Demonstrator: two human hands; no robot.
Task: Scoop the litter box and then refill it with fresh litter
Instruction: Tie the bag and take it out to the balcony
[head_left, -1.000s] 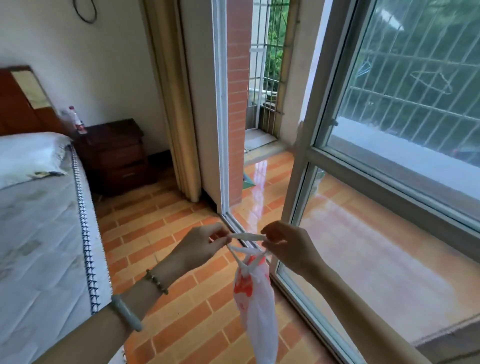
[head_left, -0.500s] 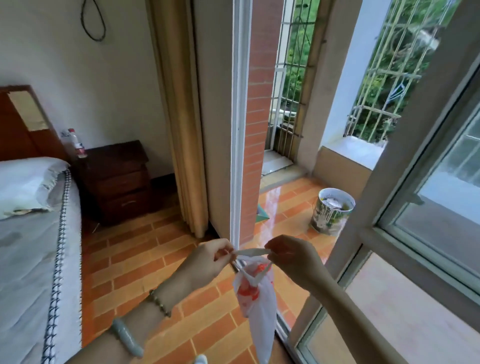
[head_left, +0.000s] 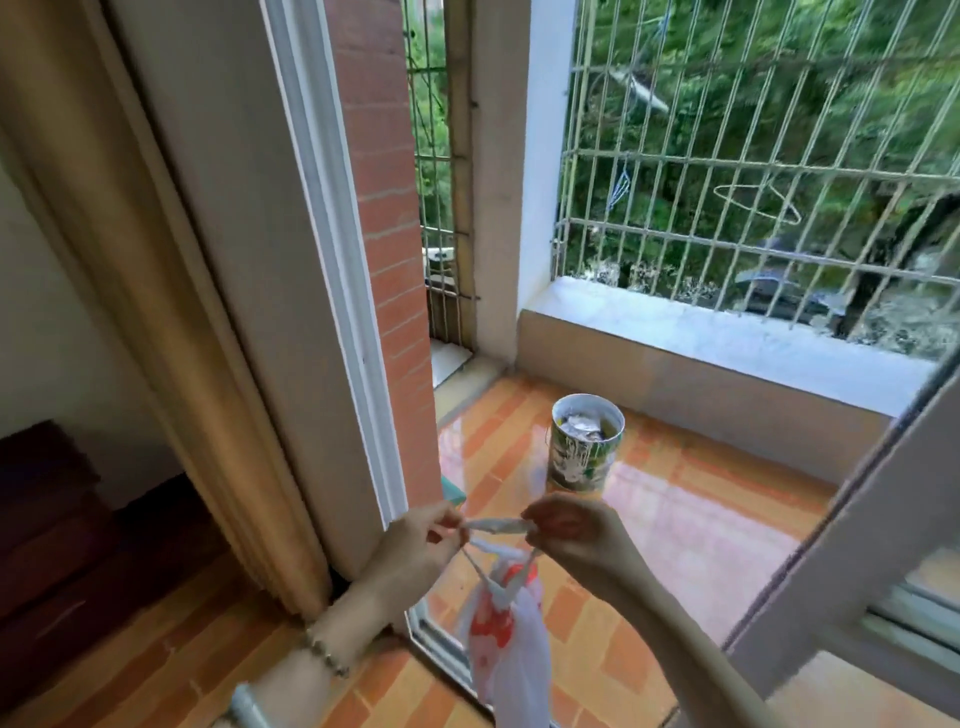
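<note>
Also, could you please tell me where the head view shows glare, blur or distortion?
Head view: daylight glares off the glossy balcony floor near the bucket; the door frame and curtain bow from wide-angle distortion; the left hand, right hand and bag look slightly soft.

**Daylight from the balcony, dimmer room behind**

Bright, soft daylight enters through the window grille (head_left: 727, 208) and lands on the glossy balcony floor (head_left: 691, 509), which shows pale glare patches. The room side is dimmer: the curtain (head_left: 171, 312) is shaded, and the dark cabinet (head_left: 47, 519) beyond it loses detail. Straight lines bow toward the picture's edges from the wide lens. The sliding door frame (head_left: 857, 519) and the plastic bag (head_left: 511, 660) are soft with motion blur.
</note>
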